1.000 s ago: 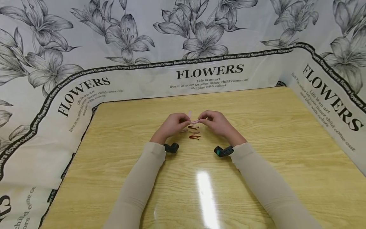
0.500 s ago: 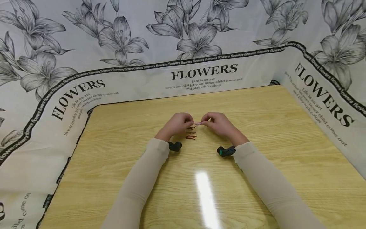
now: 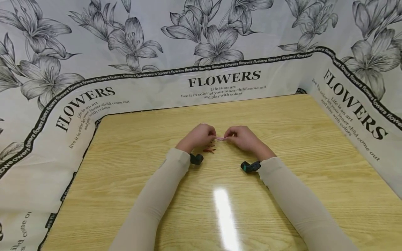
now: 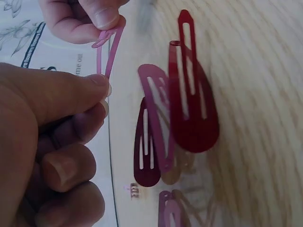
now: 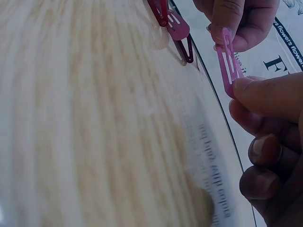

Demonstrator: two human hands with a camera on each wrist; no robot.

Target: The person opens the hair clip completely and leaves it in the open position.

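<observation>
A pink snap hair clip [image 5: 230,88] spans the space between the two hands. My left hand [image 3: 202,136] pinches one end between thumb and forefinger, the other fingers curled below. The opposite end is pinched in my right hand [image 3: 243,140]. In the left wrist view the held clip [image 4: 112,56] shows its narrow strips standing apart. Several more snap clips lie on the table close to the left hand: a red clip [image 4: 195,138], a mauve-pink clip [image 4: 150,75] and a dark maroon clip [image 4: 147,178] among them. From the head view, the left hand covers part of this row.
The wood-grain table [image 3: 150,181] is glossy, with a bright light streak in front of the hands. A white cloth [image 3: 157,89] printed with flowers and lettering rises along its back and sides. A black wrist camera [image 3: 196,159] sits at the left cuff.
Both hands have shifted slightly right and toward the person, with the pink clip still between them. The left hand now covers more of the clips on the table. The head view has shifted a little.
</observation>
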